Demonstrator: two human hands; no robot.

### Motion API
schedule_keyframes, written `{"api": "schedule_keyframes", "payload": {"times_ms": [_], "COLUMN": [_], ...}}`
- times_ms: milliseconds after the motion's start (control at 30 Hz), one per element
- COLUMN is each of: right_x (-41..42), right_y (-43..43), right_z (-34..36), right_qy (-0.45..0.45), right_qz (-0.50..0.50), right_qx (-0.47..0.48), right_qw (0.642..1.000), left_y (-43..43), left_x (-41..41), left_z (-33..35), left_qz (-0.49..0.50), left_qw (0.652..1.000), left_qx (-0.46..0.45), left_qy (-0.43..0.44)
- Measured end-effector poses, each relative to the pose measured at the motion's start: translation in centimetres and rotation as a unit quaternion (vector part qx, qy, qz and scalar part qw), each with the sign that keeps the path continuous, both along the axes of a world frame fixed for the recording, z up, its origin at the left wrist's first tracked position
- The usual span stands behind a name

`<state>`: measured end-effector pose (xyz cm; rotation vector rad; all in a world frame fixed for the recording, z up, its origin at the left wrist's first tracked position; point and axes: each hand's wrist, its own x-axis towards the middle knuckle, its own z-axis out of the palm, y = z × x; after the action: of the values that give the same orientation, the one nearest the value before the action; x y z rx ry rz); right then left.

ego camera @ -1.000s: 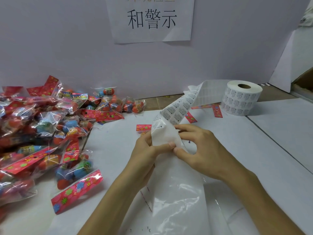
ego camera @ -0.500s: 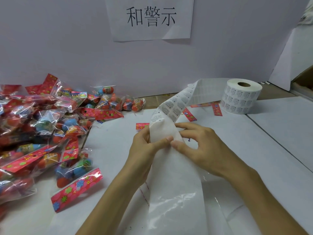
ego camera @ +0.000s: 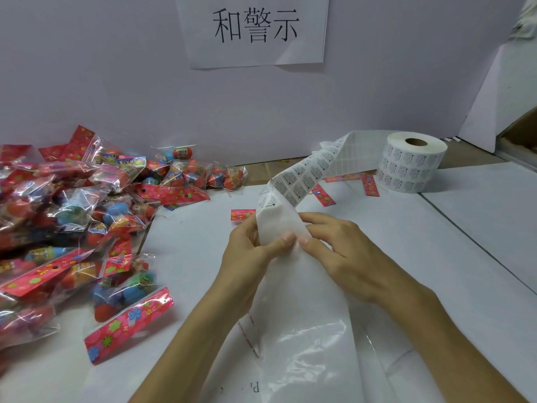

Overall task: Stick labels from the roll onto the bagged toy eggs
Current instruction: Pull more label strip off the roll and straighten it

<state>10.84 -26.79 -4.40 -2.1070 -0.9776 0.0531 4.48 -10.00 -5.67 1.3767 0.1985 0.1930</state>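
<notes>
A white label roll (ego camera: 412,164) stands at the back right. Its strip of printed labels (ego camera: 308,175) arcs forward into both hands. My left hand (ego camera: 250,248) and my right hand (ego camera: 334,245) pinch the bare backing paper (ego camera: 276,222) just below the first printed labels, thumbs nearly touching. The used glossy backing (ego camera: 308,344) trails down toward me. A heap of bagged toy eggs (ego camera: 72,216) with red flowered header cards fills the left side; the nearest bag (ego camera: 128,312) lies at the front left.
Loose red header cards (ego camera: 322,196) lie under the strip and beside the roll. A white wall with a paper sign (ego camera: 252,27) closes the back. White sheets cover the table (ego camera: 479,228), with a seam running along the right.
Both hands have shifted slightly along the backing strip, still pinching it; the strip's arc has risen a little. The roll and bags have not moved.
</notes>
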Motion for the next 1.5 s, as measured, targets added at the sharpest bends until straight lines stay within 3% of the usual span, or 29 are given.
{"api": "schedule_keyframes", "payload": {"times_ms": [367,633,800,900,1067,1500], "right_x": [0.7,1.6,1.7,1.5,0.8,0.6], "right_y": [-0.6,-1.4,-1.9,-1.6,-1.0,-0.6], "right_z": [0.2,0.4,1.0,1.2,1.4,1.0], "right_qy": [0.015,-0.008,-0.087,-0.081,-0.066,-0.114], "right_qz": [-0.011,-0.136,-0.247,-0.222,-0.145,-0.072], "right_qx": [0.021,0.023,0.138,0.17,0.169,0.124], "right_qw": [1.0,0.99,0.955,0.957,0.973,0.983], "left_y": [0.2,0.3,-0.3,-1.8,-1.8,0.3], "left_x": [0.0,-0.1,-0.5,-0.8,-0.3,-0.4], "left_z": [0.0,0.4,0.4,-0.2,0.0,1.7], "left_qz": [0.003,0.018,-0.056,-0.096,0.075,-0.056], "left_qw": [1.0,0.999,0.997,0.992,0.984,0.998], "left_qx": [-0.004,-0.017,-0.005,0.051,0.158,-0.023], "left_qy": [0.016,0.042,0.053,0.059,-0.024,0.013]}}
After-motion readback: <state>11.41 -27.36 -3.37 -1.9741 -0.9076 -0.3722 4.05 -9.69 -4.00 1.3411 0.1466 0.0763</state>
